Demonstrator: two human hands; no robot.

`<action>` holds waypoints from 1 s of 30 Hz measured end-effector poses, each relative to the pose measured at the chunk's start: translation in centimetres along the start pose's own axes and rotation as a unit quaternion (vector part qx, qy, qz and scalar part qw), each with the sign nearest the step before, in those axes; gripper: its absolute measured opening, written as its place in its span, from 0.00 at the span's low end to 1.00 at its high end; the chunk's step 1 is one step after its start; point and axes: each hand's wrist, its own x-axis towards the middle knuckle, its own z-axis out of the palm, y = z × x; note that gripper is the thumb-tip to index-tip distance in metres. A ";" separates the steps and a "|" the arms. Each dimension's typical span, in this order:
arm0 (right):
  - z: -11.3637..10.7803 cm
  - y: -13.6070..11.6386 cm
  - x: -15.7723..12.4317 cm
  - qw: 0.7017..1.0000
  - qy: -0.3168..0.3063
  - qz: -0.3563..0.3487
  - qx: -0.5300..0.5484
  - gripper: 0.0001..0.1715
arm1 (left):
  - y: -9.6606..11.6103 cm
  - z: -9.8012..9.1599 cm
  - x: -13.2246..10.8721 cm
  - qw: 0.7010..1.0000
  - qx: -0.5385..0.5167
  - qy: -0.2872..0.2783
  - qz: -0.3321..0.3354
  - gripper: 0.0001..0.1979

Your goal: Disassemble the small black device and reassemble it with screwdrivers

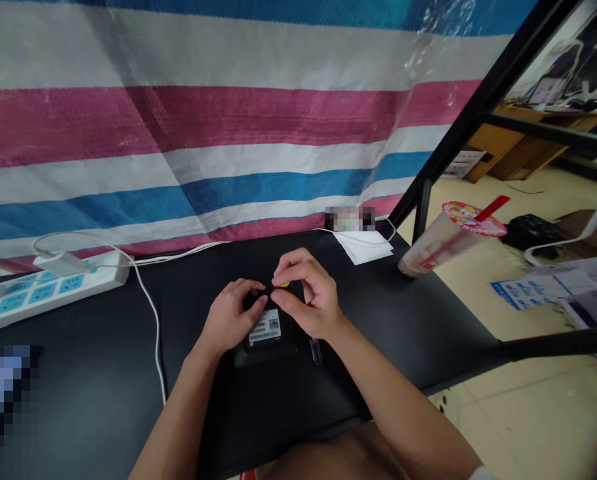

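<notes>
A black box-shaped device (265, 353) lies on the black table, with a white label (265, 327) bearing a QR code and barcodes facing up. My left hand (233, 313) is curled round its left side, thumb by the label's edge and fingers toward the far end. Above the device's far right part, my right hand (311, 293) pinches a small thing with a yellow part (283, 285) between thumb and fingers; most of it is hidden. Just below my right hand, a small dark, shiny, narrow object (316, 351) rests on the table.
A white power strip (53, 290) with a plugged-in charger stands at the left, its white cable (151, 307) crossing the table. White papers (363, 247) lie at the back right. A sealed drink cup (448, 237) with a red straw stands at the right edge. A striped sheet (228, 120) hangs behind.
</notes>
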 end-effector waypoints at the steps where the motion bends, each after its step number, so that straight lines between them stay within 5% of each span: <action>1: 0.0 0.0 0.0 1.000 -0.002 0.005 0.001 0.09 | 0.0 0.0 0.0 1.000 -0.001 0.000 0.000 0.11; 7: 0.0 -0.1 -0.4 0.996 -0.014 0.059 0.067 0.09 | -0.2 0.0 0.0 1.000 0.001 -0.008 -0.001 0.10; 13: 0.1 0.3 0.0 1.000 0.008 -0.005 -0.006 0.11 | -0.2 0.0 -0.1 1.000 -0.005 -0.004 0.003 0.11; 19: -0.2 0.0 -0.2 0.998 -0.017 0.032 0.055 0.08 | -0.1 -0.1 0.0 1.000 0.000 -0.012 -0.002 0.11; 26: 0.1 0.2 0.0 1.000 0.017 -0.003 -0.011 0.07 | 0.0 -0.1 0.0 1.000 0.001 -0.006 0.003 0.10; 30: 0.2 -0.1 -0.1 0.998 -0.002 0.050 0.038 0.05 | 0.0 -0.1 0.0 1.000 0.003 -0.011 -0.002 0.10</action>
